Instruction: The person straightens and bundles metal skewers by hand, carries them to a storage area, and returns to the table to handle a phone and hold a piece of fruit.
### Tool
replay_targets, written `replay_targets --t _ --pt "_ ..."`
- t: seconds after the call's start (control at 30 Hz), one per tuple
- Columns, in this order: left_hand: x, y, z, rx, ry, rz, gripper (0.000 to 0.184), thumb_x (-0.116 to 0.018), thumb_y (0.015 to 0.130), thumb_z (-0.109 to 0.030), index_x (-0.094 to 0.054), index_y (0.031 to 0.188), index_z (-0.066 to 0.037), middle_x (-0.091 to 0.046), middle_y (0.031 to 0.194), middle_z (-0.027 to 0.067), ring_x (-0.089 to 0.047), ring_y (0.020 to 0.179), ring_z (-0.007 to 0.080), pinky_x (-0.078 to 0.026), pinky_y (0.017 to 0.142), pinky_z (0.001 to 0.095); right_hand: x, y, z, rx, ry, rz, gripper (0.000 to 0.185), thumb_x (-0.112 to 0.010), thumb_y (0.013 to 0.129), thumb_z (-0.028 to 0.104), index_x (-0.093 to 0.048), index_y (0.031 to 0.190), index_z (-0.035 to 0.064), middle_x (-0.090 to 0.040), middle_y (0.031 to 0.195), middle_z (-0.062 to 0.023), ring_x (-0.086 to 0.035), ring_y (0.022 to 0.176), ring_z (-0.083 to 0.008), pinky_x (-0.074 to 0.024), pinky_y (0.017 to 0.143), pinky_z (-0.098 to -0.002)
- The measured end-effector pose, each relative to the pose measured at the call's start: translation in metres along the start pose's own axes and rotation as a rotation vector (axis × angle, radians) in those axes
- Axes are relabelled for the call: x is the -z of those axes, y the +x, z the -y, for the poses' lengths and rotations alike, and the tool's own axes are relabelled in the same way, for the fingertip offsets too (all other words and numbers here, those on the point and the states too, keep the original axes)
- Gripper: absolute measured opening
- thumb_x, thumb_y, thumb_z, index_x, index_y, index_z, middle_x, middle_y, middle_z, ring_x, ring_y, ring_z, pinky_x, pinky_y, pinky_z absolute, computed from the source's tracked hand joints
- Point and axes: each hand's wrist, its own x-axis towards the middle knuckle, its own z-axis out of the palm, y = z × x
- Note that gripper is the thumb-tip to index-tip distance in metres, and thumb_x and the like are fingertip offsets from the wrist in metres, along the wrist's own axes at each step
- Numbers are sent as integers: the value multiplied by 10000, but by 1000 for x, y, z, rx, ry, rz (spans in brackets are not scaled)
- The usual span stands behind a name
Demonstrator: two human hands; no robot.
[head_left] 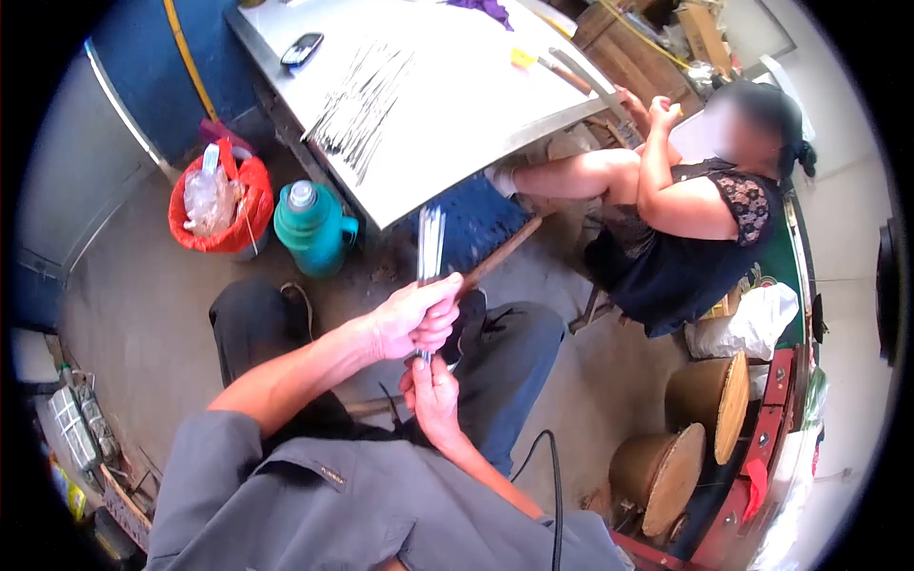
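My left hand (pixel 419 319) is wrapped round a bundle of thin, silvery rods (pixel 431 243), which stands up above the fist. Just below, my right hand (pixel 433 392) is closed with thumb and fingers on the bundle's lower end. Both hands are over my lap, short of the white table (pixel 457 124). Similar thin rods (pixel 362 109) lie spread in a loose pile on the table's left part. What the rods are exactly, I cannot make out.
A mobile phone (pixel 302 49) lies on the table's left edge. On the floor are a teal flask (pixel 314 233) and a bin with a red bag (pixel 248 205). Another person (pixel 695 205) sits at right, hands raised. Round brown stools (pixel 657 476) stand lower right.
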Motion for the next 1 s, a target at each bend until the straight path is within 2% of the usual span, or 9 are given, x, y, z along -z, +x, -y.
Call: replay_targets --t 0.17,0.37,0.5,0.53,0.57,0.63,0.67,0.8,1.0 --pt "-10 -7 -31 -117 39 -45 555 -355 987 -512 -328 565 -154 -229 474 -43 -200 379 96 -189 374 262 -2 13 14 -28 -1 59 232 -504 986 241 -556 977 15 -579 684 -18 -454 488 -39 -361 440 -197" --pt "-55 -19 -107 -477 204 -92 530 -404 979 -495 -341 590 -140 -256 478 -25 -227 374 102 -201 369 261 7 14 -2 -62 83 1 238 -567 956 250 -589 1027 23 -592 701 3 -465 549 -25 -392 483 -208" --pt "-102 -21 -164 -735 489 -169 539 -390 986 -489 -336 569 -152 -261 470 -53 -245 371 88 -208 361 262 16 11 -45 -69 -126 42 278 -556 951 284 -592 1044 25 -613 725 -16 -500 581 -38 -431 520 -222" --pt "-113 -19 -176 -797 564 -195 537 -405 986 -477 -329 565 -154 -263 470 -56 -241 374 79 -197 361 257 16 12 -45 -146 -215 100 288 -561 939 291 -593 1044 25 -646 753 -63 -579 618 -106 -474 567 -278" --pt "-120 -15 -187 -859 638 -221 536 -421 986 -465 -322 560 -156 -265 470 -60 -238 376 70 -186 360 251 15 12 -50 -146 -208 102 288 -561 939 291 -593 1044 25 -646 753 -63 -579 618 -106 -474 567 -278" --pt "-128 -3 -204 -926 753 -290 538 -491 960 -473 -319 550 -170 -271 473 -74 -231 383 56 -169 370 243 10 15 -60 -3 -385 238 281 -569 924 275 -589 1047 23 -670 807 -132 -656 715 -225 -503 641 -350" --pt "-131 2 -209 -936 778 -318 536 -510 950 -476 -329 548 -171 -277 475 -78 -235 386 50 -170 372 238 10 15 -61 37 -484 302 283 -557 908 274 -594 1033 22 -663 862 -188 -651 835 -352 -500 726 -432" --pt "-121 27 -222 -948 851 -387 513 -571 920 -475 -370 549 -184 -317 473 -86 -259 387 29 -179 370 220 12 13 -71 136 -732 481 303 -529 882 298 -592 999 26 -647 900 -221 -609 878 -413 -476 761 -494" --pt "-97 49 -215 -915 916 -448 454 -624 910 -396 -411 557 -204 -356 477 -103 -289 392 5 -189 363 203 14 11 -67 154 -727 544 284 -522 879 283 -584 977 24 -642 895 -224 -604 877 -416 -471 761 -500"
